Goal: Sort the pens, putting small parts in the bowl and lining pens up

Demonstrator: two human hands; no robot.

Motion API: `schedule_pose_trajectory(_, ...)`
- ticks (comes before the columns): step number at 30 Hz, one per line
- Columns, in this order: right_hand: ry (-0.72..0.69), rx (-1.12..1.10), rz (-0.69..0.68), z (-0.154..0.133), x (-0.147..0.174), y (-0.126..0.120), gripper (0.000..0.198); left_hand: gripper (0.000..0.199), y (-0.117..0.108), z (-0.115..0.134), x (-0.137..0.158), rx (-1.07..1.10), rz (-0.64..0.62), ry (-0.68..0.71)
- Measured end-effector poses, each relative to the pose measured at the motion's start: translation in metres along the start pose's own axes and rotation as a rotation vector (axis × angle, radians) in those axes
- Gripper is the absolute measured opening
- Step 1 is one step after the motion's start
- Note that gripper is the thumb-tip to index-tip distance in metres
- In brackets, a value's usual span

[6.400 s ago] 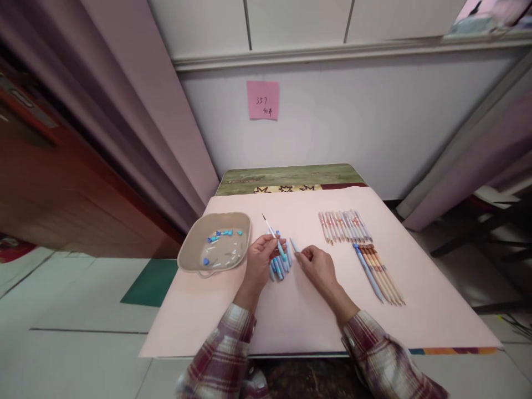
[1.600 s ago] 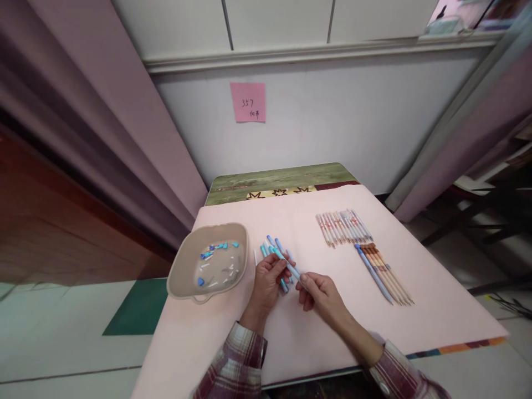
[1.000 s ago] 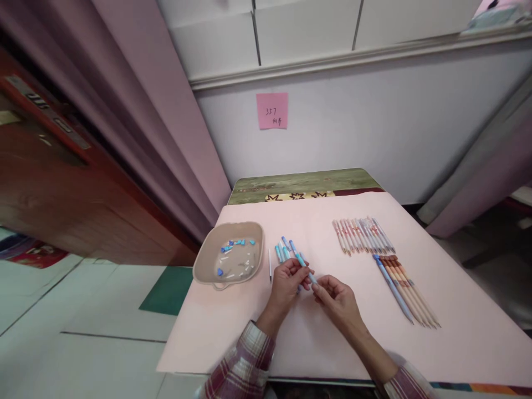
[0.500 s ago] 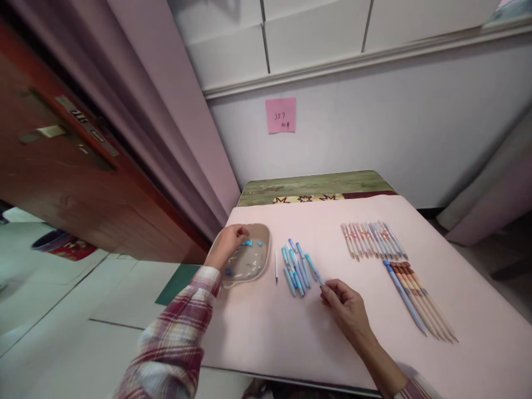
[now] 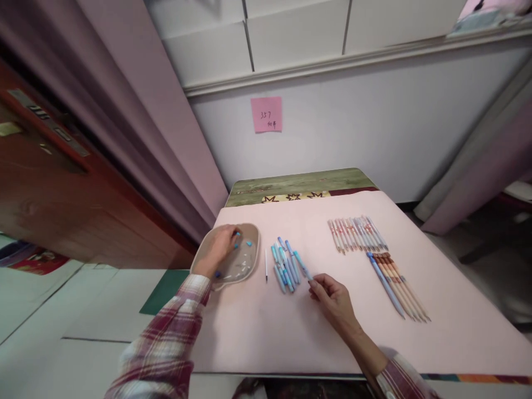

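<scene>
My left hand [image 5: 223, 245] reaches into a beige tray [image 5: 257, 256], its fingers drawn together over small blue pieces. Whatever lies between those fingertips is hidden. Small bright-blue pieces [image 5: 249, 243] and white bits [image 5: 238, 273] lie in the tray. Above the pink tabletop, my right hand [image 5: 332, 299] pinches the lower end of a light-blue pen [image 5: 302, 265], which slants up and left. Beside it lies a loose cluster of blue pens [image 5: 285, 271]. A thin white pen refill [image 5: 266, 266] rests between tray and cluster.
A row of pale patterned pens [image 5: 355, 235] lies on the right of the pink cover [image 5: 316, 343]. Nearer are several brown-topped pens [image 5: 401, 285] and a blue pen [image 5: 385, 285]. A wall with a pink note [image 5: 266, 114] rises behind; a red door [image 5: 83, 216] stands left.
The view has swung slightly right, so everything appears shifted left. My left fingers have closed in over the blue pieces in the tray. The right hand still holds the pen.
</scene>
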State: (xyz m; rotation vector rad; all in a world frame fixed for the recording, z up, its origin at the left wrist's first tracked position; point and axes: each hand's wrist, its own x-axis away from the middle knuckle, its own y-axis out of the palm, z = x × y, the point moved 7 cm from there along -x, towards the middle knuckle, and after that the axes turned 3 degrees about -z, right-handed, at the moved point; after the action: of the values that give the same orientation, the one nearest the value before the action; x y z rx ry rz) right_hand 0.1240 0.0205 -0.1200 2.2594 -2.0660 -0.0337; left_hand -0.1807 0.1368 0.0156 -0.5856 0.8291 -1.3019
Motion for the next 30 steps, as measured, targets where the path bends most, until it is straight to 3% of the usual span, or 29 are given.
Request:
schedule_pose_trajectory(2,-0.007,0.006,0.002,-0.002,0.000,0.000,0.038,0.007,-0.006,0.021,0.011,0.070,0.029,0.058)
schedule_pose_trajectory(5,-0.024,0.024,0.019,-0.005,0.001,-0.001,0.037,0.023,0.003,0.048,0.039,0.481,0.104,-0.013)
schedule_pose_trajectory(8,-0.047,0.034,0.040,-0.007,0.004,-0.003,0.036,0.032,0.050,0.069,0.072,1.045,0.030,-0.231)
schedule_pose_trajectory(11,-0.074,0.054,0.051,-0.010,0.008,-0.005,0.034,0.035,0.095,0.086,0.095,1.347,-0.063,-0.419)
schedule_pose_trajectory(14,-0.095,0.074,0.065,-0.012,0.010,-0.007,0.033,0.034,0.113,0.092,0.102,1.431,-0.086,-0.479)
schedule_pose_trajectory(30,-0.069,0.046,0.054,-0.010,0.009,-0.008,0.031,0.032,0.116,0.092,0.103,1.342,-0.031,-0.423)
